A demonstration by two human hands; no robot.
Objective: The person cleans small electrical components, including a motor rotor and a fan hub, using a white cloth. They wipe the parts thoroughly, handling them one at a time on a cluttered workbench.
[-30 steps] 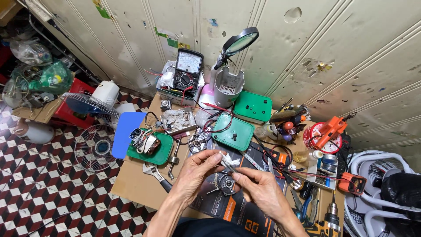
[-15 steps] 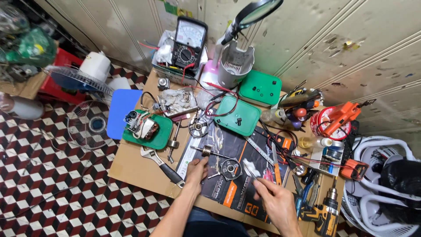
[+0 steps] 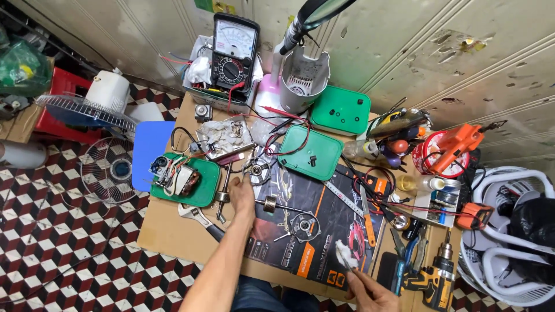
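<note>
My left hand [image 3: 241, 195] reaches across the cardboard-topped bench, palm down, with nothing seen in it. Its fingertips lie beside a round metal motor part [image 3: 256, 171] and a metal rod tool [image 3: 222, 193]. Just right of that hand, a rotor with a shaft [image 3: 272, 204] and a round motor end cap [image 3: 304, 226] lie on a dark printed sheet [image 3: 324, 190]. At the near edge my right hand [image 3: 370, 292] pinches a white wad [image 3: 345, 253] held over the sheet.
Two green lids [image 3: 317, 152] [image 3: 340, 110], a green tray with a wound coil [image 3: 185, 182], an adjustable wrench [image 3: 196, 217], a multimeter [image 3: 233, 52], a cordless drill [image 3: 436, 278], an orange glue gun [image 3: 457, 147] and pliers crowd the bench. A fan grille [image 3: 110, 171] lies on the floor at left, with a white basket [image 3: 509, 231] at right.
Both hands left the motor parts in the middle. My left hand moved up and left to the round part, and my right hand drew back to the near edge with the white wad.
</note>
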